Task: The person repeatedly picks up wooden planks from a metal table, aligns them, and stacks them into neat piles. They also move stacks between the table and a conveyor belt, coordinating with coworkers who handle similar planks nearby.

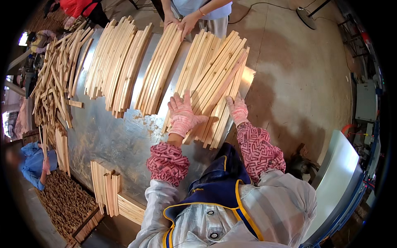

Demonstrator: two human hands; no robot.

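A: Hands?

B: Left hand (182,112), about 11:30: gloved, palm down, fingers spread wide, thumb out toward 3. Flat on the pile, nothing gripped. Right hand (237,109), about 12:30: fingers forward and close together at the pile's right edge. Can't tell if it grips a stick.

A: Where's the pile?

B: Pile of sticks (215,78) sits dead ahead at 12, on the right end of the metal table (111,132). Top sticks slant toward 1 across the ones below. Near ends uneven.

A: Step?

B: My read: lining up the pile, hands set on either side. Not done; top layer lies askew.

A: Next move calls for?

B: I'd say turning the slanted sticks parallel, then evening the ends. Light, matched pressure from both sides, else the top ones could slide.

A: Beyond that?

B: Narrow bundle (159,74) between 11 and 12, near-parallel, apart from the pile. Wide bundle (118,62) at 11. Loose heap (53,87) at 10, sticks every which way. Far side, 12: other person (202,8), one hand (190,25) at the narrow bundle's far end.
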